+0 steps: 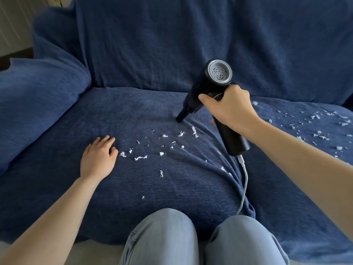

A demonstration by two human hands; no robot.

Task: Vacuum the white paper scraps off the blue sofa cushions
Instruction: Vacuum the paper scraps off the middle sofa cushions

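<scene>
A home living room. A blue fabric-covered sofa (172, 44) fills the view, its padded armrest (38, 96) at nine o'clock. Pale wall (13, 22) shows at eleven o'clock.

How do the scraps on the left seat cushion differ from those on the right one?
The left cushion's scraps lie scattered before the vacuum nozzle, between both hands; the right cushion's scraps lie far from it, beyond the right hand. The right patch looks denser. Both are white shreds on blue fabric.
</scene>
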